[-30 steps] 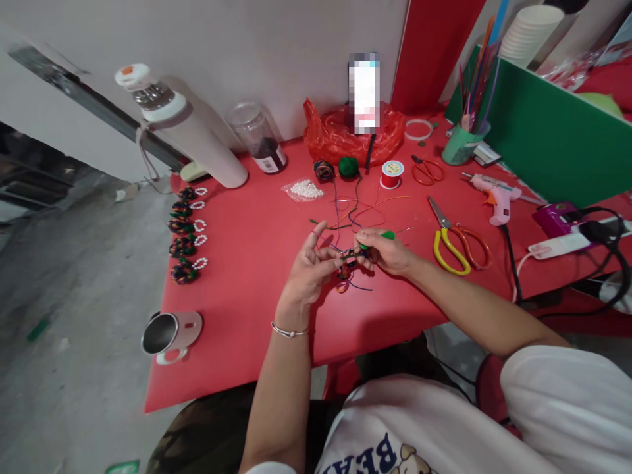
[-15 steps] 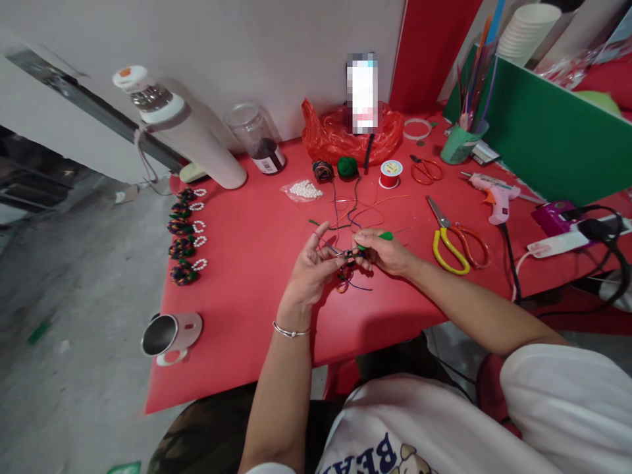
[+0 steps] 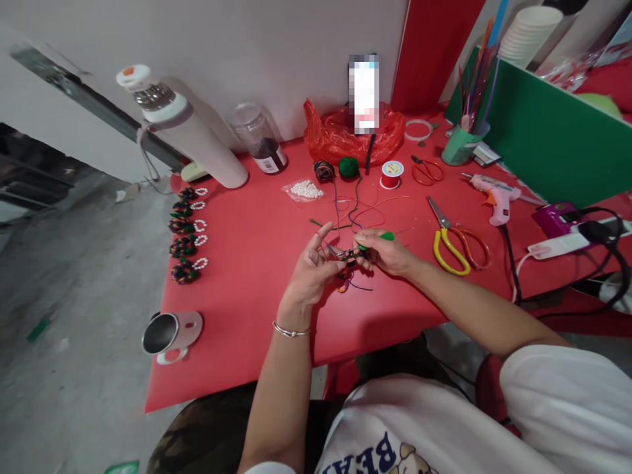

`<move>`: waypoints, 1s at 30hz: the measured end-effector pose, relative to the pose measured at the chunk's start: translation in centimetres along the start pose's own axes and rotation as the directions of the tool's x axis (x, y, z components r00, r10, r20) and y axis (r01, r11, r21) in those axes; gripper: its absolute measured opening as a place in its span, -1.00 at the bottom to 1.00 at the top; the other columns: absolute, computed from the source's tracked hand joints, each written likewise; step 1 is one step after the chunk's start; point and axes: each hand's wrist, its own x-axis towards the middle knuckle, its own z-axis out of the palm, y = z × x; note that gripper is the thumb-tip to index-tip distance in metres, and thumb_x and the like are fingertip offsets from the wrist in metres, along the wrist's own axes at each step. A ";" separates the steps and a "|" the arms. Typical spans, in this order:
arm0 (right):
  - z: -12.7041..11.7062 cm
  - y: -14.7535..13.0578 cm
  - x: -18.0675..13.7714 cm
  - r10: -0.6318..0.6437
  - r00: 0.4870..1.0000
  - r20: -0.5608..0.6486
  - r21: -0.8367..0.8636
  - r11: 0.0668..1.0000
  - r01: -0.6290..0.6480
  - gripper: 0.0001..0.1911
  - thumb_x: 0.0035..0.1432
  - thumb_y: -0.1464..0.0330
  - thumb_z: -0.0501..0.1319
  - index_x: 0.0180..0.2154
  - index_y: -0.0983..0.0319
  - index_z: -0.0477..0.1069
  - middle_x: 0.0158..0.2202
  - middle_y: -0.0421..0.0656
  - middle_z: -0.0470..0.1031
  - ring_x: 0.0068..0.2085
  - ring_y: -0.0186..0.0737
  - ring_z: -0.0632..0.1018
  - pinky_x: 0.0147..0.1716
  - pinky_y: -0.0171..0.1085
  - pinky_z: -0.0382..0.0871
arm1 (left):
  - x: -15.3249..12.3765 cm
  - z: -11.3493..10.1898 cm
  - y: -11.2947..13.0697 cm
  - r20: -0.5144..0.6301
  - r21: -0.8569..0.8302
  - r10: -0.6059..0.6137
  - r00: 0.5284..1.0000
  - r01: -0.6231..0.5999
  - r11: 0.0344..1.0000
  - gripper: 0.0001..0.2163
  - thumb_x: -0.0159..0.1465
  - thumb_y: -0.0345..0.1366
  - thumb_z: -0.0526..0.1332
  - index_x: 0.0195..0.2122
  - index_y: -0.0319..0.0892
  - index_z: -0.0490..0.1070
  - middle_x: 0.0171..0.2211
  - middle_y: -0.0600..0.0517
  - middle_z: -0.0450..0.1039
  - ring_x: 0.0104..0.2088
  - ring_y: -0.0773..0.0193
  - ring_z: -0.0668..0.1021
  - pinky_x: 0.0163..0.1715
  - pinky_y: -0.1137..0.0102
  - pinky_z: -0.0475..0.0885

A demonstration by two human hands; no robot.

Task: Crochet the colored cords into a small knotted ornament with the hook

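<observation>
At far left, grey floor (image 3: 83, 289) is bordered by the red table (image 3: 241, 263), along whose left edge five dark yarn bunches (image 3: 182, 247) with beaded loops are lined up. A white bottle (image 3: 202, 141) is set near the pale wall (image 3: 276, 59). Over the table's middle, multicoloured yarn work (image 3: 351, 257) is pinched by the left hand (image 3: 311, 266); a green-handled tool (image 3: 388, 236) is gripped by the right hand (image 3: 385, 252), close beside it. Farther right, scissors (image 3: 450, 247) and a pink glue gun (image 3: 498, 194) are laid before a green board (image 3: 553, 135).

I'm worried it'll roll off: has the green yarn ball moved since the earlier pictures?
No, the green yarn ball hasn't shifted either way against the red plastic bag.
</observation>
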 end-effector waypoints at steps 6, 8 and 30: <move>0.0 0.0 0.0 0.003 1.000 -0.006 0.004 1.000 -0.003 -0.59 0.10 0.02 0.38 -0.45 0.23 0.45 -0.62 -0.27 0.49 -0.70 -0.41 0.42 -0.78 -0.45 0.30 | -0.1 0.5 0.5 -0.039 -0.028 -0.028 0.999 0.027 0.999 -0.06 0.01 -0.48 0.56 0.42 -0.16 0.22 -0.38 0.11 0.58 -0.44 0.32 0.61 -0.42 0.46 0.45; 0.1 0.0 0.0 0.000 1.000 -0.002 0.003 1.000 0.000 -0.59 0.11 0.03 0.38 -0.45 0.23 0.44 -0.63 -0.27 0.49 -0.70 -0.41 0.41 -0.77 -0.45 0.30 | -0.1 0.5 0.5 -0.043 -0.024 -0.031 0.999 0.030 0.999 -0.06 0.00 -0.47 0.57 0.42 -0.14 0.23 -0.39 0.12 0.58 -0.47 0.33 0.59 -0.46 0.47 0.41; -0.4 -0.4 -0.3 -0.010 1.000 0.004 -0.099 0.995 0.011 -0.67 0.10 0.10 0.35 -0.45 0.23 0.47 -0.57 -0.19 0.59 -0.66 -0.34 0.52 -0.73 -0.43 0.41 | -0.1 0.2 0.9 -0.053 -0.003 -0.024 0.998 0.024 1.000 -0.07 0.00 -0.48 0.53 0.42 -0.09 0.23 -0.44 0.14 0.57 -0.59 0.39 0.48 -0.68 0.55 0.12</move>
